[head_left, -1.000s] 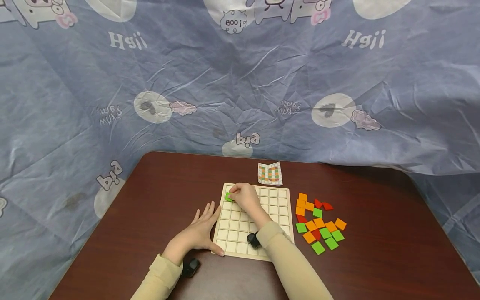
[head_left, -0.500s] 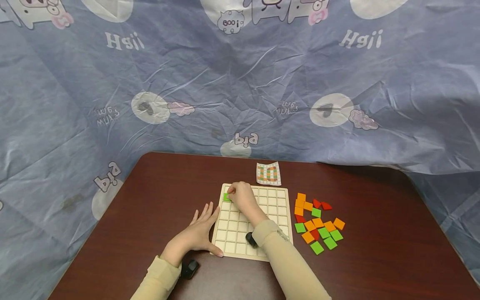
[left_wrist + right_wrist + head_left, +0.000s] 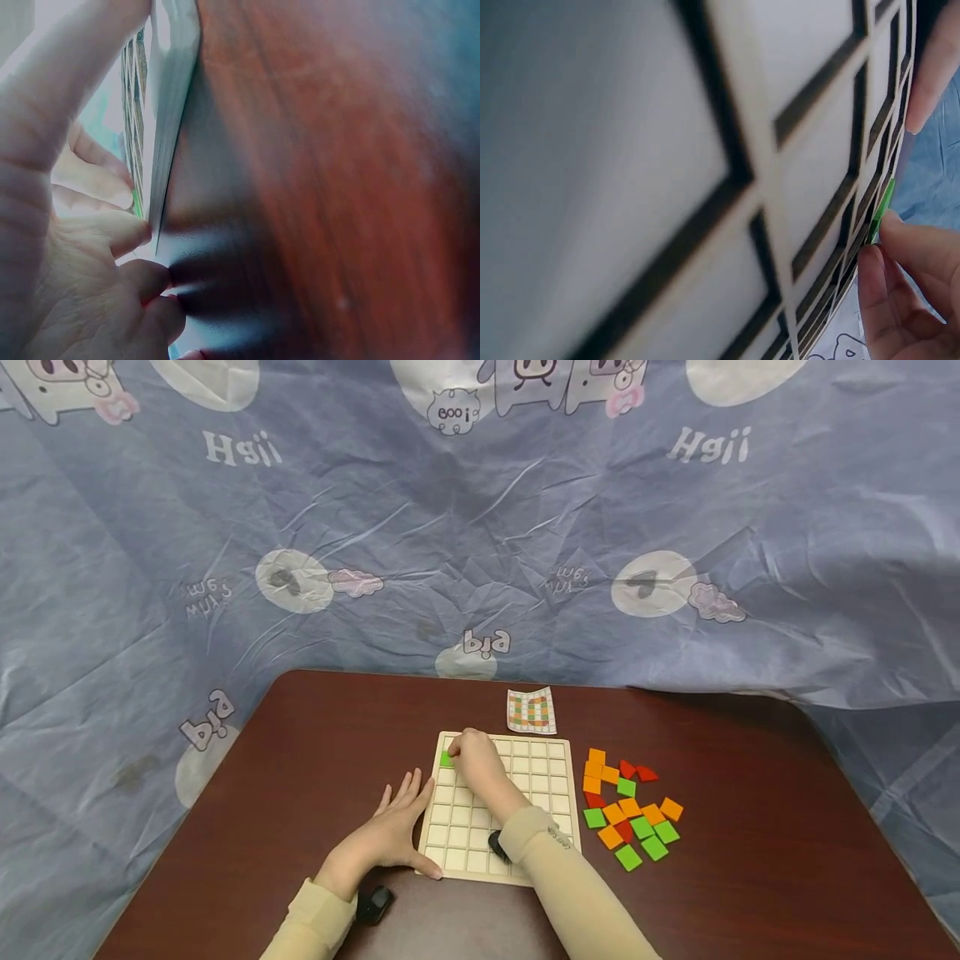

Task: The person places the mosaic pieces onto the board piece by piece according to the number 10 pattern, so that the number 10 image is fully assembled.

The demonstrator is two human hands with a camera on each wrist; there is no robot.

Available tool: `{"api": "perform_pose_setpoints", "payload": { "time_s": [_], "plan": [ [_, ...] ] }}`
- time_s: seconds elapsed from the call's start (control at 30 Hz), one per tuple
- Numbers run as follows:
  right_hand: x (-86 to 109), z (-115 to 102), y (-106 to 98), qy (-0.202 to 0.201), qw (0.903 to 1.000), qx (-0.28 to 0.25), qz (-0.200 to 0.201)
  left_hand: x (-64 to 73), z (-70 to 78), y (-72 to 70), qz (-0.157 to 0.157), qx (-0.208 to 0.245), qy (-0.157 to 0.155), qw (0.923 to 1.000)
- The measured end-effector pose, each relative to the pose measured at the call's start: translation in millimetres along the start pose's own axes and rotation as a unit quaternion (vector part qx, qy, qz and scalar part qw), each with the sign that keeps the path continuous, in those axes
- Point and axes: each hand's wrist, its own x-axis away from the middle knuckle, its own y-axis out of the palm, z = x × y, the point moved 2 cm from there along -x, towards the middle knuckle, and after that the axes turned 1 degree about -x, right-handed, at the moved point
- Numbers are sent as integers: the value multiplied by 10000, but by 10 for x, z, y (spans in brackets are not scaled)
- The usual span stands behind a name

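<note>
Green tile (image 3: 446, 759), flat, smooth and apparently square, sits in the leftmost column of the pale, wood-like board (image 3: 458, 837), second row from the far edge. Its visible sides follow the raised grid lines, neither plainly longer; whether it is fully seated cannot be told. The right hand (image 3: 482, 768) pinches it between thumb and fingers. The left hand (image 3: 393, 837), fingers spread, braces the board's left edge on the glossy, red-brown surface (image 3: 341, 727).
</note>
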Motion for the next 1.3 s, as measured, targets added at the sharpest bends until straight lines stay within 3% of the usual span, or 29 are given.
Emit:
{"api": "perform_pose_setpoints", "payload": {
  "time_s": [0.07, 0.2, 0.3, 0.43, 0.9, 1.07, 1.3],
  "plan": [
    [22, 9, -15, 47, 10000, -58, -45, 6, -5, 5, 7, 16, 4, 10000],
    [57, 84, -108, 432, 9961, -767, -103, 15, -12, 7, 0, 76, 41, 10000],
    [88, 162, -249, 703, 9881, -1364, -65, 19, -9, 1, -5, 93, 47, 9999],
    [136, 319, -487, 1005, 9808, -1670, 74, 10, 0, -18, -33, 78, 64, 9999],
    [453, 1289, -1193, 1685, 9737, -1400, 619, 36, -35, 50, 44, 161, 63, 9998],
    [553, 1552, -1305, 1865, 9743, -1120, 592, 51, -14, 46, 70, 255, 68, 9996],
    [612, 1706, -1341, 1949, 9755, -879, 508, 28, 4, 33, 79, 244, 92, 9996]
  ]
}}
